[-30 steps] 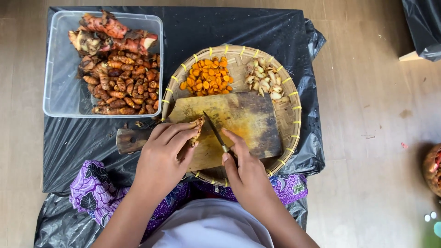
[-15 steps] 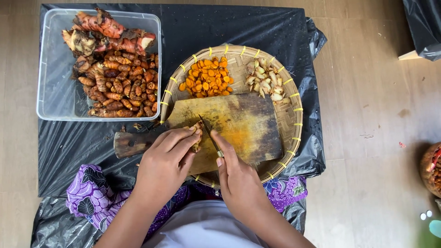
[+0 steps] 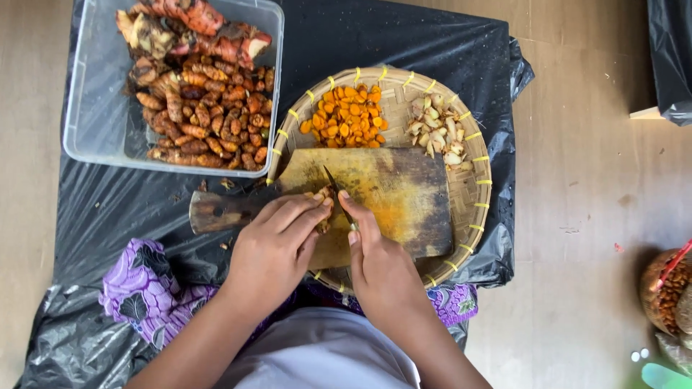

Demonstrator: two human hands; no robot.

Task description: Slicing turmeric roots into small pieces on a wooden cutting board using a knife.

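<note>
Hands meet at lower centre of frame over a wooden cutting board (image 3: 389,194). Left hand (image 3: 270,256) has fingers curled, fingertips pinning a small brown root piece (image 3: 322,196) to the board's near-left part. Right hand (image 3: 378,266) is clenched round a knife (image 3: 337,193), forefinger laid along its spine; the thin dark blade runs from the hand up and slightly left, tip toward the top of frame, edge touching the root piece just right of the left fingertips. Root piece is small and mostly hidden by the fingers, so its long axis cannot be told; it sits between both hands, the left one on it, the right reaching it only through the blade. Board lies long side left-to-right, its handle sticking out left, resting on a round woven bamboo tray (image 3: 479,180). On the tray beyond the board: orange slices (image 3: 346,119) upper centre, pale peelings (image 3: 436,130) to their right. Clear plastic tub (image 3: 94,122) upper left holds whole brown roots (image 3: 205,122), well apart from the hands. Black plastic sheet (image 3: 404,43) underlies everything; purple patterned cloth (image 3: 140,295) lower left. No labels or signs readable; a netted bag of brown bits (image 3: 663,288) sits at right edge.
</note>
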